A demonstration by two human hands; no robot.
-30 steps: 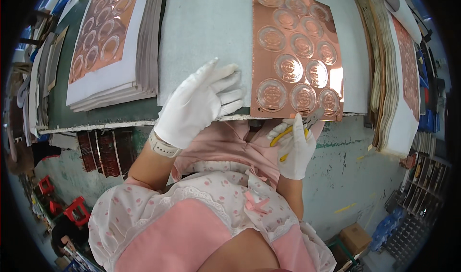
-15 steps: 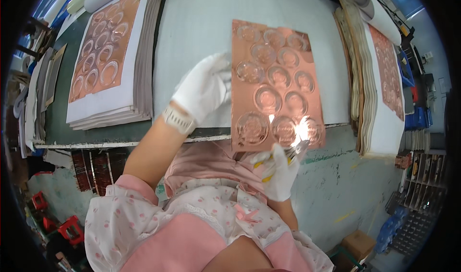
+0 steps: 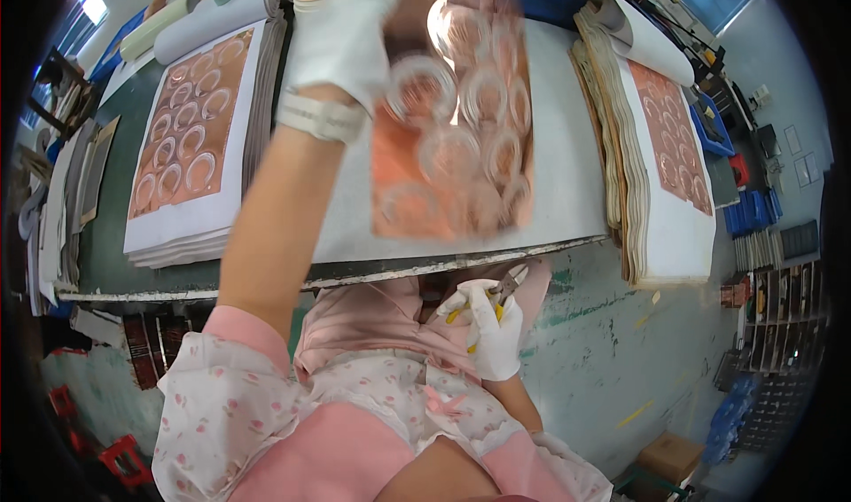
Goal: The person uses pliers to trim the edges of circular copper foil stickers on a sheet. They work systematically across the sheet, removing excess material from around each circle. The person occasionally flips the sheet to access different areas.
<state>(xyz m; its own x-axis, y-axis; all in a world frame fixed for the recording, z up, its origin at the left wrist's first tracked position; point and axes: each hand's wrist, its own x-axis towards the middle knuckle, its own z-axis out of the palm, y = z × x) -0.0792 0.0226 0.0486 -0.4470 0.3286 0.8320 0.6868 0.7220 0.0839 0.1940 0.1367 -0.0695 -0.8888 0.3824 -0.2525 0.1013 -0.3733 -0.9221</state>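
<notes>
So the copper-coloured sheet (image 3: pixel 452 170) with the round raised shapes is right in the middle, over the white covering (image 3: pixel 567 161) on the worktable (image 3: pixel 105 236). Its far end runs out the top of the view, and it looks lifted there, though the blur makes that hard to swear to.

Left hand (image 3: pixel 341 41), white glove, is up at the sheet's left edge, probably to steer it from the side and keep off those raised rounds. Can't tell whether its fingers are pinching the edge; they're blurred and partly hidden.

Right hand (image 3: pixel 496 338), also gloved, hangs below the table edge with fingers curled around yellow-handled pliers (image 3: pixel 459 313), nose pointing away from the body. My guess is they're parked low so the metal doesn't scratch anything. Similar sheets lie on the left stack (image 3: pixel 199 202) and right stack (image 3: pixel 678 245), flanking the work spot, presumably for easy reach.
</notes>
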